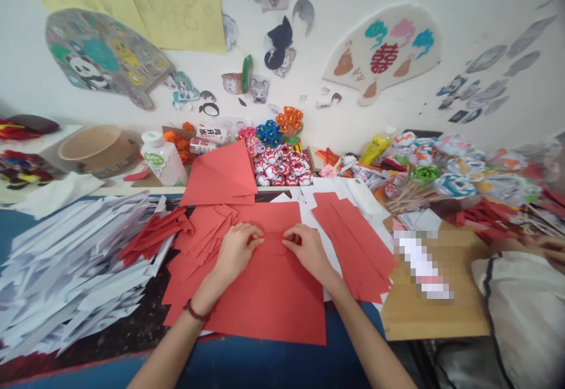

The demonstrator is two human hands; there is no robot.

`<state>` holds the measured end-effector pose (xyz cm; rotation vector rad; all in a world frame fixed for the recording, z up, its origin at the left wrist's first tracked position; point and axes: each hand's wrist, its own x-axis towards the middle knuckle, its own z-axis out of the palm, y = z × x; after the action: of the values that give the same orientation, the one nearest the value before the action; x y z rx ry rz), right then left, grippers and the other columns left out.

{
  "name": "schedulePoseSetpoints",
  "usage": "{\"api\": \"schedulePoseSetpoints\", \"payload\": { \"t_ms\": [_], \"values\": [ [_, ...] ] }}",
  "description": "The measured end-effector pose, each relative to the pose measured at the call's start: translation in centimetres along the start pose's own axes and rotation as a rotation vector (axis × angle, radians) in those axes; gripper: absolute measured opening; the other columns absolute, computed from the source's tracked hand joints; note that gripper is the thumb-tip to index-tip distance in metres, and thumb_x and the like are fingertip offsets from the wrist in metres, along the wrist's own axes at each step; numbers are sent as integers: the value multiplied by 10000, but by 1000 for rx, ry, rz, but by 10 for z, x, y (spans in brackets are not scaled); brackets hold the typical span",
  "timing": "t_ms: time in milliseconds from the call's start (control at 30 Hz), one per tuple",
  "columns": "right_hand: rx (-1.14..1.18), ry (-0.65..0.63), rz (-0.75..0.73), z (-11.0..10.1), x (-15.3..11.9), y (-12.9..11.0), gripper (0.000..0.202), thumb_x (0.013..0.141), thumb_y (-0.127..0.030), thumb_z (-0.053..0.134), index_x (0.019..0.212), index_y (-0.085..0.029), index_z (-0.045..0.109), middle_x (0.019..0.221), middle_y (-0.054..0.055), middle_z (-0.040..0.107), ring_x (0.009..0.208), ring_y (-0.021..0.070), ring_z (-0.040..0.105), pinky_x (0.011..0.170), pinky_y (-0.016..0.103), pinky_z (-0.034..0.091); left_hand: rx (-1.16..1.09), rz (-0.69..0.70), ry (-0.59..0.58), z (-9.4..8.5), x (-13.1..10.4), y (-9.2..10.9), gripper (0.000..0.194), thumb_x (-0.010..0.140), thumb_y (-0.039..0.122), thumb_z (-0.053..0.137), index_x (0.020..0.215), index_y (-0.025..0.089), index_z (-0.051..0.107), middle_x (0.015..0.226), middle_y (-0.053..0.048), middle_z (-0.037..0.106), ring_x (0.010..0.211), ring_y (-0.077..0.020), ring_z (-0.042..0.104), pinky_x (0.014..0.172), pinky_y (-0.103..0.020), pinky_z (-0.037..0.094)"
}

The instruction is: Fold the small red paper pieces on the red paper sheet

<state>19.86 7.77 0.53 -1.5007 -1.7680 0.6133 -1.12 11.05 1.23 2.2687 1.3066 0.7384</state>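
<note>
Where both hands (273, 248) press, the red sheet's (273, 301) fold is hidden.

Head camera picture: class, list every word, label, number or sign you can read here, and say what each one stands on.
"囍", in red: on the white fan-shaped plaque on the wall.
"喝开水", dark characters: on the white bottle lying on its side at the back of the table.
Green round label on the upright white bottle: too small to read.
Item on the wooden board: pixelated, unreadable.
Wall stickers: pictures only, no legible text.

red paper sheet (265, 301), white strips (66, 271), seemingly blue table (265, 365)
</note>
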Motion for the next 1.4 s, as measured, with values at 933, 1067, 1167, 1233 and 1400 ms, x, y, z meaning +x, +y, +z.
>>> {"api": "schedulePoseSetpoints", "payload": {
  "t_ms": [933, 1067, 1167, 1233, 1400],
  "values": [
    [35, 21, -36, 5, 2, 3, 118, 806, -134, 676, 814, -230, 745, 778, 26, 674, 718, 177, 599, 674, 302, 455, -60, 33, -5, 2, 2, -2, 226, 859, 113, 590, 995, 219, 735, 784, -32, 661, 757, -161, 557, 701, -276, 425],
    [-47, 57, -114, 7, -3, 3, 144, 866, -119, 612, 820, -216, 707, 840, 38, 667, 803, 194, 596, 737, 323, 453, -47, 58, -33, 0, 5, -2, 234, 840, 105, 590, 978, 230, 732, 824, -27, 674, 789, -169, 568, 741, -293, 436],
    [-105, 60, -181, 7, -6, 2, 158, 899, -120, 569, 847, -212, 686, 848, 42, 666, 825, 199, 585, 763, 334, 441, -56, 52, -44, -2, 7, -2, 229, 835, 117, 599, 989, 227, 728, 860, -36, 696, 826, -181, 587, 776, -310, 447],
    [-135, 66, -204, 7, -6, 2, 171, 906, -115, 555, 824, -207, 675, 818, 39, 654, 809, 199, 573, 750, 334, 433, -63, 58, -49, -2, 8, -3, 209, 832, 112, 603, 952, 224, 734, 847, -35, 701, 815, -180, 591, 771, -310, 446],
    [-94, 54, -213, 7, -4, 3, 198, 913, -99, 519, 801, -205, 643, 797, 35, 608, 789, 193, 555, 715, 315, 443, -78, 57, -59, -3, 10, -6, 160, 821, 113, 634, 851, 226, 743, 806, -20, 720, 740, -167, 597, 737, -303, 439]
  ]
}}
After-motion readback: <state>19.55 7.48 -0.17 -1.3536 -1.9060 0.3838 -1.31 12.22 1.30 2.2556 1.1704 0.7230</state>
